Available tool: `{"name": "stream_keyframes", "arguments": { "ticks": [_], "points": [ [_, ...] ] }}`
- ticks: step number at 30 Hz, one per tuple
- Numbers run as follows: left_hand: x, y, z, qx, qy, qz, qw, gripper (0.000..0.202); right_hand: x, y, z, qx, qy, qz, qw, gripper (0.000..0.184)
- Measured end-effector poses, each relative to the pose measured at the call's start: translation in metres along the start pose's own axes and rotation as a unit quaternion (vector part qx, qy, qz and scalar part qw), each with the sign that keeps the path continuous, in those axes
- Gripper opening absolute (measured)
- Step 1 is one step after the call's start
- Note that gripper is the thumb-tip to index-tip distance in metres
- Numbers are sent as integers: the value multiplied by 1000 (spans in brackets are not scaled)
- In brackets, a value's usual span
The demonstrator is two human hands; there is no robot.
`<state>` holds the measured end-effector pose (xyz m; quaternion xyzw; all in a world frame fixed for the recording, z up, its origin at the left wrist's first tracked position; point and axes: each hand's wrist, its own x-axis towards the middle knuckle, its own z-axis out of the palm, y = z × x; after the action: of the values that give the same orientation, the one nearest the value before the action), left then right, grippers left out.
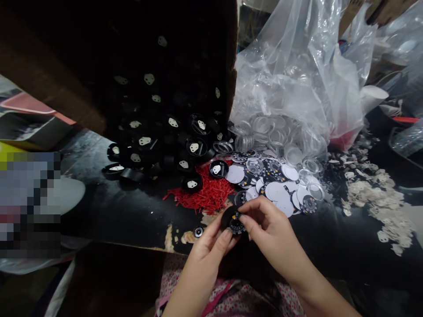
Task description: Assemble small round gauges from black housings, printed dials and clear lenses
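Both my hands meet over the near edge of a dark table point(115, 211). My left hand point(211, 244) grips a small round black case point(231, 219) from below, thumb and fingers closed on its rim. My right hand point(264, 224) pinches a black printed dial disc point(237, 225) against that case. Just beyond my hands lie a heap of thin red sticks point(208, 193) and a scatter of round dial discs point(277, 189), some white side up, some black and printed.
A pile of black round cases point(165, 132) with white inserts spills from a dark box at the back left. A clear plastic bag point(291, 79) of transparent rings stands behind the discs. Small pale parts point(376, 198) litter the right. A small metal piece point(198, 232) lies by my left hand.
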<state>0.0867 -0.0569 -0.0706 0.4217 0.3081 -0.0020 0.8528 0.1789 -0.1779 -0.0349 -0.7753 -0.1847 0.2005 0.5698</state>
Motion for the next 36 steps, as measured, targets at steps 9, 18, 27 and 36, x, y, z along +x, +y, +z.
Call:
{"name": "stream_keyframes", "arguments": {
  "ticks": [9,18,27,36],
  "points": [
    [-6,11,3,88,9,24,996,31,-10,2,5,-45,-43,20,998,19],
    [0,15,-12,189,59,72,978,27,-13,5,4,-210,-32,-149,966,22],
    [-12,21,-26,445,-30,118,887,35,-15,-4,17,-408,-86,-275,866,18],
    [-14,31,-45,69,109,38,991,26,22,-4,19,-508,-50,-170,843,9]
  ]
}}
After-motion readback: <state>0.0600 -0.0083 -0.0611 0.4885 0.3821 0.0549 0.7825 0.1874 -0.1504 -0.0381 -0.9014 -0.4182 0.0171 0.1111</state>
